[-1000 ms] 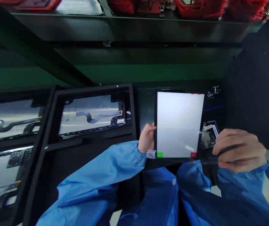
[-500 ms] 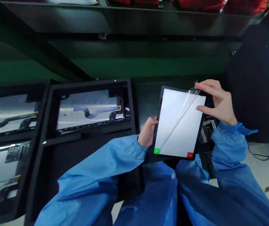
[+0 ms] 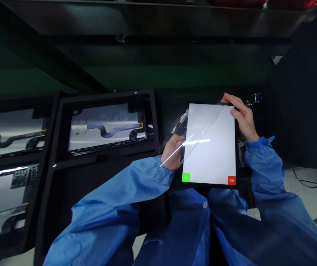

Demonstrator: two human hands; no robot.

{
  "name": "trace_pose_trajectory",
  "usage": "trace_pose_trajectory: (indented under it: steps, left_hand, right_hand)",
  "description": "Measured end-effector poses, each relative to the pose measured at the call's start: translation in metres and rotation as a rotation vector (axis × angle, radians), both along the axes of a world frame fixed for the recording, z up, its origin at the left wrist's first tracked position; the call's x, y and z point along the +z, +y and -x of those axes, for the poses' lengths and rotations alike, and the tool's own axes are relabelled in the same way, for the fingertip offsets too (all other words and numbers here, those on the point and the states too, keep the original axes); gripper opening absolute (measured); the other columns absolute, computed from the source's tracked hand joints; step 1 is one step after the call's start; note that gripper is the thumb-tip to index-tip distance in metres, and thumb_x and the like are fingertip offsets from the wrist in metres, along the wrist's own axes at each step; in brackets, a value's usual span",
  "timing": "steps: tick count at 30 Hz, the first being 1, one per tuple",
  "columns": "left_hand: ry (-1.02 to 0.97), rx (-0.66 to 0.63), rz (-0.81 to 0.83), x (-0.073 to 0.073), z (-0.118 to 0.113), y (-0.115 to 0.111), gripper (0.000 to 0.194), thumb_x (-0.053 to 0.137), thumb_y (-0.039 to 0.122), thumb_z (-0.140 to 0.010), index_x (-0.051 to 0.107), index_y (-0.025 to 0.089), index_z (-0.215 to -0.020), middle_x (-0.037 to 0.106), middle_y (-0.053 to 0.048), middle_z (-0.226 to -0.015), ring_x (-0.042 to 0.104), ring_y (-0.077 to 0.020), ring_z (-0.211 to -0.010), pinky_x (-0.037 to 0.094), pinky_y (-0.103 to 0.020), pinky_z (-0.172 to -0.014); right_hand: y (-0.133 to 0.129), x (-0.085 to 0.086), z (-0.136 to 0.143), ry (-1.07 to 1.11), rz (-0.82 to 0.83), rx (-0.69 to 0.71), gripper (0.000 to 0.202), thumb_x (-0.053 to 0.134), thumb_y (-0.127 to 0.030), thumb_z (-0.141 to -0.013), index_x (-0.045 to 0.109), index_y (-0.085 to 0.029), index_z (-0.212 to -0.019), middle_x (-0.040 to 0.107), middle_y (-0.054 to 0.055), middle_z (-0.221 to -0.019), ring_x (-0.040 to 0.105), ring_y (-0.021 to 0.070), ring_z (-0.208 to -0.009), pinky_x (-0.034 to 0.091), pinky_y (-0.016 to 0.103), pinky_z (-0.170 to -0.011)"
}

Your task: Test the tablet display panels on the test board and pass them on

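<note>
A flat screen panel shows a lit white face with a green square at its lower left corner and a red one at its lower right. My left hand grips its left edge, thumb on the border. At the top right corner my right hand has its fingers closed on a clear film. The film runs slantwise across the panel and hangs out past its left edge, over my left hand, with bright streaks of reflection.
To the left, a black tray holds a display part with a ribbon cable. Another tray with similar parts stands farther left. A dark panel rises at the right. Crumpled clear plastic lies behind my right hand.
My right hand has moved left and slightly down to the panel's corner. The film, earlier folded over the screen, now spreads beyond the left edge. The panel sits more upright in view.
</note>
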State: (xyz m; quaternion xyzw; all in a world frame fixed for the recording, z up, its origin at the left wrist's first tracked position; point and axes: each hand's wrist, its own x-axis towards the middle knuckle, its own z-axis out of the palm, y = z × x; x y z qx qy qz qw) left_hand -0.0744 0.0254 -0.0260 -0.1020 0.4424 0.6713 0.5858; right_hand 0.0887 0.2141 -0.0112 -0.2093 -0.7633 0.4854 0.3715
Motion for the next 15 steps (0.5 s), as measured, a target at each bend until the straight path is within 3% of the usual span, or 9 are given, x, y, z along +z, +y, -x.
trace_pose_trajectory:
  steps: [5, 10, 15]
  left_hand:
    - [0.039, 0.004, 0.005, 0.006, 0.000, 0.003, 0.011, 0.057, 0.012, -0.081, 0.060, 0.021, -0.075, 0.063, 0.003, -0.059, 0.072, -0.0218, -0.081, 0.059, -0.031, -0.078]
    - [-0.028, -0.011, 0.036, 0.018, 0.001, 0.006, 0.024, 0.051, 0.017, -0.088, 0.072, 0.016, -0.099, 0.071, 0.000, -0.068, 0.074, -0.0269, -0.090, 0.059, -0.037, -0.088]
    - [-0.122, -0.065, -0.002, 0.029, -0.001, 0.008, 0.042, 0.040, 0.026, -0.098, 0.068, 0.010, -0.125, 0.079, -0.007, -0.091, 0.075, -0.0295, -0.095, 0.057, -0.041, -0.095]
  right_hand:
    - [0.000, -0.011, 0.005, -0.053, 0.076, -0.054, 0.049, 0.054, -0.066, -0.090, 0.058, -0.046, -0.135, 0.053, -0.010, -0.150, 0.055, 0.0265, -0.130, 0.042, 0.048, -0.117]
    - [0.001, -0.017, 0.006, -0.069, 0.149, -0.070, 0.054, 0.053, -0.071, -0.087, 0.059, -0.044, -0.134, 0.053, -0.011, -0.150, 0.055, 0.0266, -0.129, 0.044, 0.044, -0.114]
    - [-0.001, -0.020, 0.007, -0.072, 0.200, -0.089, 0.043, 0.046, -0.059, -0.095, 0.060, -0.041, -0.132, 0.056, -0.006, -0.146, 0.057, 0.0246, -0.130, 0.046, 0.043, -0.112]
